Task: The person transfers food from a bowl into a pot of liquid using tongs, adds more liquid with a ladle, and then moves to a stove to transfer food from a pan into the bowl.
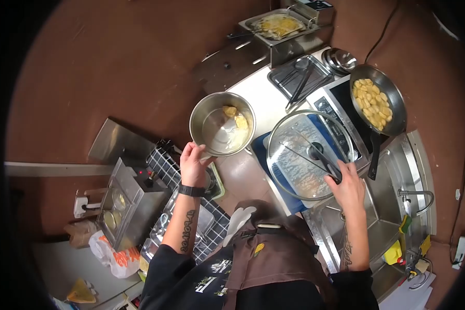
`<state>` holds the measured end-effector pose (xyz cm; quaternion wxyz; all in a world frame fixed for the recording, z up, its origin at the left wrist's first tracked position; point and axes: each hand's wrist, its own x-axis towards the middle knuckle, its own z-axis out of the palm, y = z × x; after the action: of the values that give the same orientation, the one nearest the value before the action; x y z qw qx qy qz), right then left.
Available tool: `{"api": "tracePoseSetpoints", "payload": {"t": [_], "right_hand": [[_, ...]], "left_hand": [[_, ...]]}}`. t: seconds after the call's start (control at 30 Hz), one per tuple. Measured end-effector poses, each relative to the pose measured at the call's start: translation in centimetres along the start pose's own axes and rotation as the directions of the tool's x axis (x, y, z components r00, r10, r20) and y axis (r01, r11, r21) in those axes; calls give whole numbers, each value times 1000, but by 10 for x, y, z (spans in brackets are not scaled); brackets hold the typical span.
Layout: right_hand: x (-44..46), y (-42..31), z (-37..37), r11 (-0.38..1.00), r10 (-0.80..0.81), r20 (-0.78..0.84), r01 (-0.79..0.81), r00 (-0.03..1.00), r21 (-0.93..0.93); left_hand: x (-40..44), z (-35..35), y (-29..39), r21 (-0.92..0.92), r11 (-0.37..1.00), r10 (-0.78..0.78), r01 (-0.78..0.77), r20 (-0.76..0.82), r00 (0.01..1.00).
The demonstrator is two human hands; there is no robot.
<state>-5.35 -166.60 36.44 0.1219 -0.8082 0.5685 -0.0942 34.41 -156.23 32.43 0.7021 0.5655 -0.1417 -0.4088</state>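
My left hand (193,164) grips the near rim or handle of a steel pot (217,126), which has several yellowish pieces (238,120) at its right side inside. In my right hand (346,187) are dark-handled tongs (328,164), held over a round glass lid (274,178); whether the fingers also hold the lid is hard to tell. Through the glass shows a pale, film-like covered tray (294,150) on a blue board (263,157).
A pan (397,95) of yellow pieces stands on the cooktop (346,98) at right. Beyond are a utensil tray (287,77), steel bowls (341,61) and a fryer (294,44). The sink (392,181) is at right, a wire rack (219,243) at left.
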Motion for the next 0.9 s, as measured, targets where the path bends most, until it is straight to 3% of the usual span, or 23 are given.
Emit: {"api": "tracePoseSetpoints", "payload": {"t": [0.07, 0.13, 0.17, 0.27, 0.33, 0.4, 0.47, 0.5, 0.57, 0.7, 0.9], "right_hand": [[-6, 1, -17, 999, 42, -38, -41, 998, 25], [-17, 0, -43, 949, 98, 23, -100, 995, 299], [-21, 4, -59, 937, 83, 23, -86, 996, 339], [-15, 36, -107, 953, 138, -82, -110, 987, 283], [6, 59, -142, 921, 366, -53, -354, 929, 165], [32, 110, -149, 937, 324, -210, -344, 922, -64], [63, 160, -151, 899, 289, -193, -335, 938, -283], [78, 169, -151, 897, 295, -198, -343, 935, -279], [107, 178, -150, 888, 318, -22, -306, 948, -344], [149, 190, -132, 883, 366, 121, -304, 923, -358], [172, 213, -105, 912, 274, 58, -240, 960, -334]], "left_hand": [[-3, 20, 2, -13, 1000, -13, 13, 24, 1000], [-10, 38, 3, 0, 1000, 15, -15, -13, 1000], [-12, 48, 5, -31, 1000, -2, 2, -8, 1000], [-13, 61, 7, -78, 997, -6, 13, 96, 995], [-15, 72, 11, -56, 998, -19, 27, 138, 990], [-17, 84, 14, -54, 998, -28, 38, 177, 984], [-20, 97, 15, -46, 998, -30, 40, 191, 981], [-21, 101, 13, -41, 998, -33, 42, 200, 979], [-26, 114, 13, -22, 999, -42, 47, 169, 985], [-30, 142, 13, 1, 999, -47, 47, 163, 986], [-21, 193, 5, 43, 997, -66, 57, 250, 966]]}}
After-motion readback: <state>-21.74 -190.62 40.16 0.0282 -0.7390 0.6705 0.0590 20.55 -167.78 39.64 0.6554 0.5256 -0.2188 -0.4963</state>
